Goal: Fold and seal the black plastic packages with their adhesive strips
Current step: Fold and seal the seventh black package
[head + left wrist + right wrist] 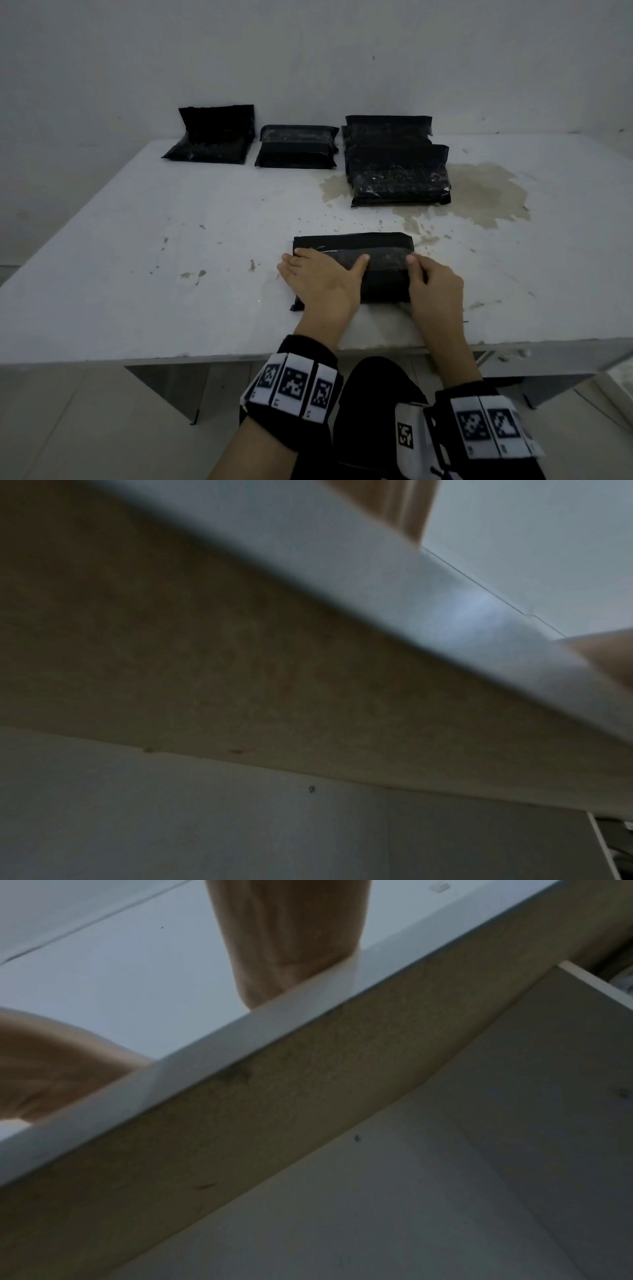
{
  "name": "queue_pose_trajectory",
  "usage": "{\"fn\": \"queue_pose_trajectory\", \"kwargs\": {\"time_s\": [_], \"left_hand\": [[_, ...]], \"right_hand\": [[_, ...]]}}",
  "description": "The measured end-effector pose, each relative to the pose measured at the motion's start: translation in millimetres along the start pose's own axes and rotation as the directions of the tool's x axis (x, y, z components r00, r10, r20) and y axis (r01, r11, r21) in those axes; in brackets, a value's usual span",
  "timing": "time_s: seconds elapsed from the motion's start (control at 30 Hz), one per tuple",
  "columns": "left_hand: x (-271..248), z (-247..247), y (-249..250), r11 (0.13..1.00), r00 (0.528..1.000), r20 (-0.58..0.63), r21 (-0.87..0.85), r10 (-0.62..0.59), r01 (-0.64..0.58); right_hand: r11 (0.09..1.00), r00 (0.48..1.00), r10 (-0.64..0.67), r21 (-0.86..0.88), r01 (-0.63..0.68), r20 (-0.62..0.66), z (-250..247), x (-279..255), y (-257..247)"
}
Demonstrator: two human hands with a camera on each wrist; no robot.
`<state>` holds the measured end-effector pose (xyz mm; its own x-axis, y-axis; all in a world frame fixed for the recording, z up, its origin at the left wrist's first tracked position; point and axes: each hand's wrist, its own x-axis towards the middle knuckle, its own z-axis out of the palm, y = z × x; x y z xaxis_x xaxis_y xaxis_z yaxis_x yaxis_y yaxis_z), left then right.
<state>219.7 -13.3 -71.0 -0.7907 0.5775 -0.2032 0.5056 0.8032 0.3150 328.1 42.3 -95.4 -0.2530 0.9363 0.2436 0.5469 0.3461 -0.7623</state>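
While the left hand is pressing flat-fingered and the right hand is gripping the package end near the desk front edge, uneven pressure is risking a wrinkled, half-stuck seal.

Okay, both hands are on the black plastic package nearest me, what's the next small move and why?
Probably slide the left hand rightward along the shiny strip, pressing the flap flat. The black plastic package at the near table edge already looks folded over, the left hand lies flat on its left half, and the right hand grips its right end, so the middle stretch looks unpressed.
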Motion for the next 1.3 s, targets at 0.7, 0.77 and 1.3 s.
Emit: {"fn": "queue_pose_trajectory", "kwargs": {"time_s": [0.7,0.77,1.3], "left_hand": [[17.1,-4.8,-7.1,0.997,0.972,-0.220,0.009,0.078,-0.078],[16.5,-5.8,-5.5,0.996,0.970,-0.225,0.030,0.092,-0.088],[-10.6,4.5,-34.2,0.994,0.995,-0.006,-0.056,0.098,-0.098]], "right_hand": [[0.967,0.994,0.070,-0.240,-0.089,-0.088,9.7,28.5,-9.1],[0.975,0.994,0.071,-0.206,-0.088,-0.086,11.8,25.0,-8.3],[0.870,0.997,0.083,-0.487,-0.073,-0.002,7.4,-8.2,-14.7]]}}
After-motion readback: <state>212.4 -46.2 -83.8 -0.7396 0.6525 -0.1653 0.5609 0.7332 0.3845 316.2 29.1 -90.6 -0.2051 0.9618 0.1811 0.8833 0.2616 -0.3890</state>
